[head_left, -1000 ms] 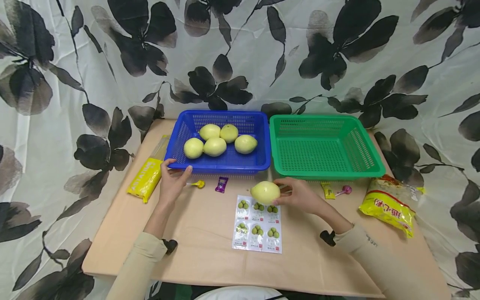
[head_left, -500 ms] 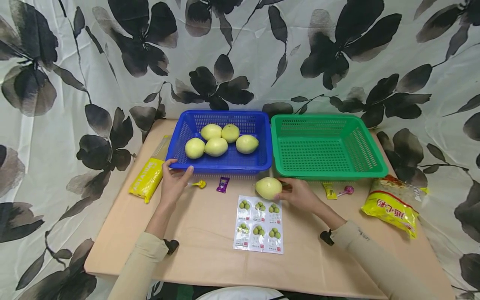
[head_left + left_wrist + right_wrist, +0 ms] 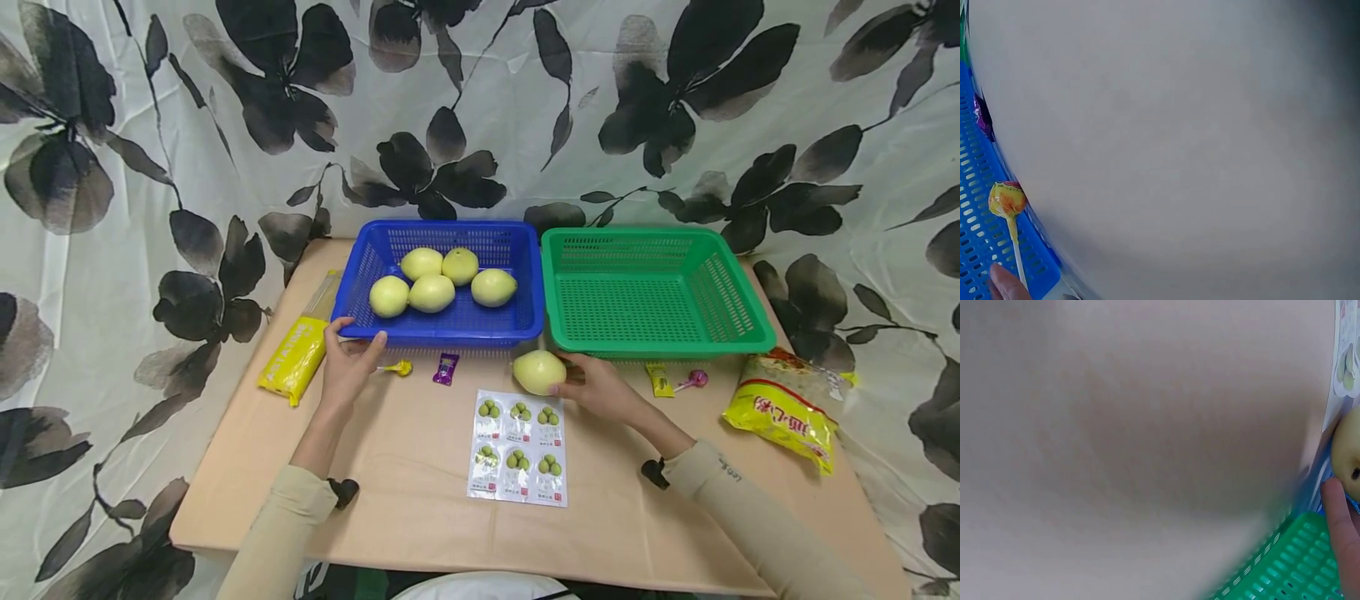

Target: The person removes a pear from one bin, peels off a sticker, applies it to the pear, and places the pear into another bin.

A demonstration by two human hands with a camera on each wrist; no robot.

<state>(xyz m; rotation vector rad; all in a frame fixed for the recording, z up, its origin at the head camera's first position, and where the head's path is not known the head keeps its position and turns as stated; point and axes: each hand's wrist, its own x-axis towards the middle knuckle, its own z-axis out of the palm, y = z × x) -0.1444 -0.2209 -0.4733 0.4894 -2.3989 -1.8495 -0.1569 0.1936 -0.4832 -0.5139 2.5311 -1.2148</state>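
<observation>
My right hand [image 3: 602,390] holds a pale yellow pear [image 3: 539,372] by its right end, just above the upper edge of a sheet of fruit stickers [image 3: 517,448]. In the right wrist view, the pear [image 3: 1349,453] shows its dark blossom end, with a finger [image 3: 1339,519] against it. At the front left corner of the blue basket [image 3: 442,336], my left hand [image 3: 347,365] grips the rim. Several more pears [image 3: 431,293] lie inside that basket. The left wrist view catches only part of the left hand [image 3: 1007,284], beside a yellow lollipop [image 3: 1007,200].
To the right stands a green basket [image 3: 660,347]. Along the baskets' fronts lie a purple candy [image 3: 445,369], a small yellow packet [image 3: 659,381] and a pink lollipop [image 3: 693,380]. Yellow snack bags flank them, one left [image 3: 296,354], another right [image 3: 783,412].
My right hand has shifted the pear slightly right and up, toward the baskets. The left hand keeps its grip on the blue basket's rim.
</observation>
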